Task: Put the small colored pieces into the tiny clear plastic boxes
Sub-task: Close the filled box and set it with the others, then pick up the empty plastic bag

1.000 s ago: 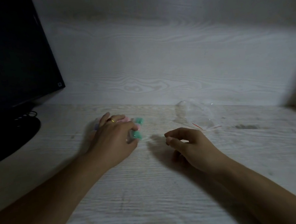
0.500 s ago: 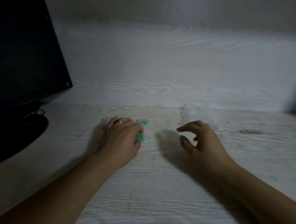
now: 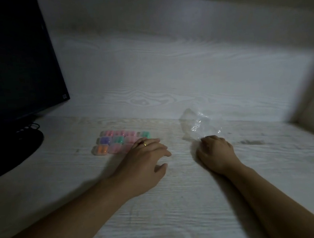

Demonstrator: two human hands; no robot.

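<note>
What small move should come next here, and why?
Probably the right hand, curled at the edge of the clear plastic bag, should pull the bag closer. The small boxes sit grouped beside the relaxed left hand; no loose piece shows.

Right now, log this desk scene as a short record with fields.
surface: pale wood-grain desk
boxes: grouped in rows, holding pink, purple, teal and orange pieces
left hand: fingers relaxed, at the right end of the boxes, holding nothing
right hand: fingers curled, at the near edge of the bag; grip unclear
bag: clear, crumpled, right of boxes
monitor: dark, far left
</note>
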